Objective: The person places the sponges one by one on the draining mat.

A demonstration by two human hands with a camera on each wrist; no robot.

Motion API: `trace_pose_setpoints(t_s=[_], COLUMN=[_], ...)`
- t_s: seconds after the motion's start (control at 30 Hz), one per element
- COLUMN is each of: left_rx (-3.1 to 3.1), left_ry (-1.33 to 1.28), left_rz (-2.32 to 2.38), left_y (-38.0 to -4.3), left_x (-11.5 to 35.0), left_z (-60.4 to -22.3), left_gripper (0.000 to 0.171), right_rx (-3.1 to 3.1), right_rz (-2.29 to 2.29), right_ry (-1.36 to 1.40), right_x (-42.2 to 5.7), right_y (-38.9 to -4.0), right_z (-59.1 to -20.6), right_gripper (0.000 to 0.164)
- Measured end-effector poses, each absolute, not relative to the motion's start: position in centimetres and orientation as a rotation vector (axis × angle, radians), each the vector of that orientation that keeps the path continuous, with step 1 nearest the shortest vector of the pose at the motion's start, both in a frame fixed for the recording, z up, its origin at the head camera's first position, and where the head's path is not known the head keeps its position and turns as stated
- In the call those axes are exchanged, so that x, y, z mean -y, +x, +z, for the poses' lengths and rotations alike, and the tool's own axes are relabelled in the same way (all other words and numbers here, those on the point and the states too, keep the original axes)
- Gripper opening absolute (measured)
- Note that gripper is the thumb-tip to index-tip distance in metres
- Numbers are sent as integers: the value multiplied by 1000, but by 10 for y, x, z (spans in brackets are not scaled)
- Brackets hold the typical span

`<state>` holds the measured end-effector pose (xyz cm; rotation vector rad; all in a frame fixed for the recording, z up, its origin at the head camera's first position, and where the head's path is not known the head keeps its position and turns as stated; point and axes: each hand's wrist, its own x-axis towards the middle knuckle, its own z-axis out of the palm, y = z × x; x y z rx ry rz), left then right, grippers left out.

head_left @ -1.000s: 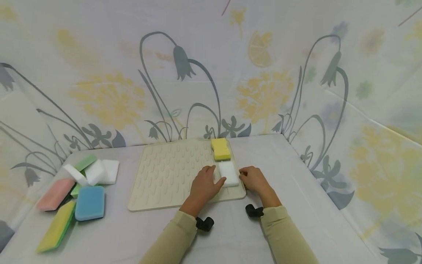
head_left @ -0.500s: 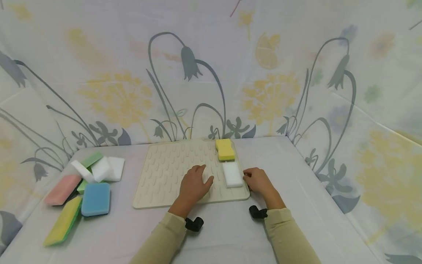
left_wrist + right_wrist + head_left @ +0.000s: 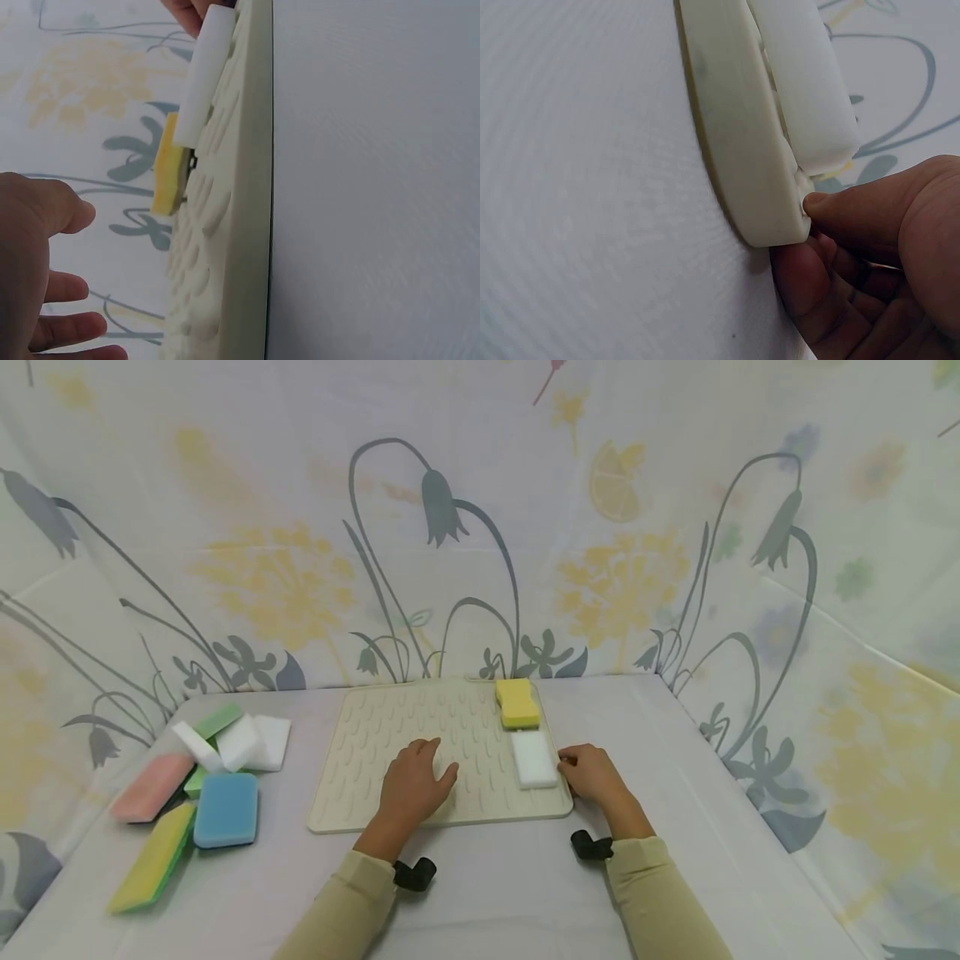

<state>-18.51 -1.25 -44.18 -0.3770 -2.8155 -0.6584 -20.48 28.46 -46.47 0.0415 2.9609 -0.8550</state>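
A cream mat with raised ridges (image 3: 375, 752) lies flat on the table. On its right side are a white sponge (image 3: 534, 760) and, just behind it, a yellow wavy-edged sponge (image 3: 517, 703). My right hand (image 3: 596, 774) pinches the mat's right rim beside the white sponge. In the right wrist view the thumb (image 3: 840, 214) presses the rim from above, while curled fingers sit at its outer edge. Over the mat's front middle hovers my left hand (image 3: 412, 787), fingers spread and holding nothing. The left wrist view shows its thumb and fingertips apart from the sponges.
To the left lies a loose heap of sponges: a blue one (image 3: 226, 810), a pink one (image 3: 152, 787), a yellow-green one (image 3: 153, 858), green pieces (image 3: 218, 720) and white blocks (image 3: 242, 743). A flower-printed cloth (image 3: 480, 527) hangs behind the table.
My left hand has moved left, away from the white sponge, which stays on the mat. The right hand keeps its place at the mat's rim. The head view has shifted slightly.
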Motion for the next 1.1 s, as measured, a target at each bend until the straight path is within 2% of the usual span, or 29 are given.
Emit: trace_pose_setpoints(t_s=[1.1], left_rx=[2845], left_ry=[-178], left_rz=[-464], left_y=[-170], left_x=[122], left_z=[-443], left_gripper=[56], right_rx=[-2954], right_rz=[-873], right_ry=[51], right_x=[-284], right_y=[-203], right_z=[-465], right_gripper=[33])
